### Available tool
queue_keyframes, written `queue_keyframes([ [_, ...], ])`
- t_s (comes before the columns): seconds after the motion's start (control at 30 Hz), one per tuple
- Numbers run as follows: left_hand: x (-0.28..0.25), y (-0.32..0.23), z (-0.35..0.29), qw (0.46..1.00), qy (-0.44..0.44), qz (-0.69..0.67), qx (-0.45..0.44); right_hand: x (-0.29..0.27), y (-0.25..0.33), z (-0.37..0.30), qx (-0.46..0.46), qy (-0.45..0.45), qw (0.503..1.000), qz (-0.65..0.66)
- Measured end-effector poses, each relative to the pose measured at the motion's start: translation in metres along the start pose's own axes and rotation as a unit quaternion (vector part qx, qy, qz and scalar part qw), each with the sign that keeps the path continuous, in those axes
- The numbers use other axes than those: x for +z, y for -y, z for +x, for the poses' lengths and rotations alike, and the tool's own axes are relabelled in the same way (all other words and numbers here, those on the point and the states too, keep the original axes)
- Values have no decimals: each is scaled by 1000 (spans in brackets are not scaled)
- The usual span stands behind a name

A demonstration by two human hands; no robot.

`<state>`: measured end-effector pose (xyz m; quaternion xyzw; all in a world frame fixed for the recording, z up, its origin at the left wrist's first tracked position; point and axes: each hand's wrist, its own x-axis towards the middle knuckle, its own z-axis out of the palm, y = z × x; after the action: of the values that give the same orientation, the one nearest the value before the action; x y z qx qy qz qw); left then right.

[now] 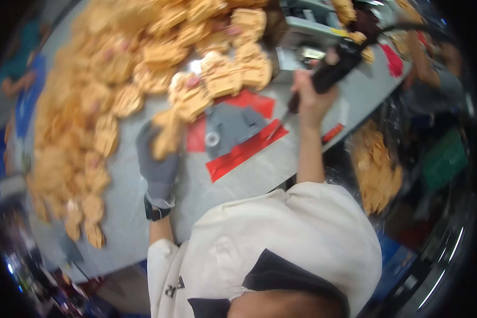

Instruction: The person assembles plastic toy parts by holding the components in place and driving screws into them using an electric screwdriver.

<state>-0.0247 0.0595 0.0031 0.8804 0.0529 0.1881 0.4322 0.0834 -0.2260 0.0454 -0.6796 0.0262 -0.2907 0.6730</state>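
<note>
My left hand [156, 159], in a grey glove, is closed around a yellow-orange molded plastic part [168, 130], blurred by motion. My bare right hand [314, 100] grips a black corded power screwdriver [336, 66], its thin shaft pointing down and left. Between the hands, a grey holding fixture [230, 130] with a white ring at its left end lies on the table. Red tape [246, 152] runs along its near side, and more red shows behind it. The screwdriver's tip is near the fixture's right end, and I cannot tell whether it touches anything.
A large heap of yellow-orange parts [119, 63] covers the table's [127, 175] left and far side. An open metal box [297, 58] stands at the far right. Beside the right edge, a clear bag [376, 169] holds similar parts. Other people work at the left and far right.
</note>
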Motion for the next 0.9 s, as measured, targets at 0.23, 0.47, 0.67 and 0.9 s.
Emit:
queue_keyframes([
  [0.23,-16,-33,-18,958,58,-282,-7,4,-1,5,10,-5,1000,27],
  [0.47,15,-57,-5,969,131,-114,175,4,2,-2,12,1,999,41],
  [0.67,26,-47,-6,966,153,1,207,-2,-1,0,7,-10,997,73],
  [0.9,28,-45,-9,977,98,20,190,1,1,3,3,0,997,74],
])
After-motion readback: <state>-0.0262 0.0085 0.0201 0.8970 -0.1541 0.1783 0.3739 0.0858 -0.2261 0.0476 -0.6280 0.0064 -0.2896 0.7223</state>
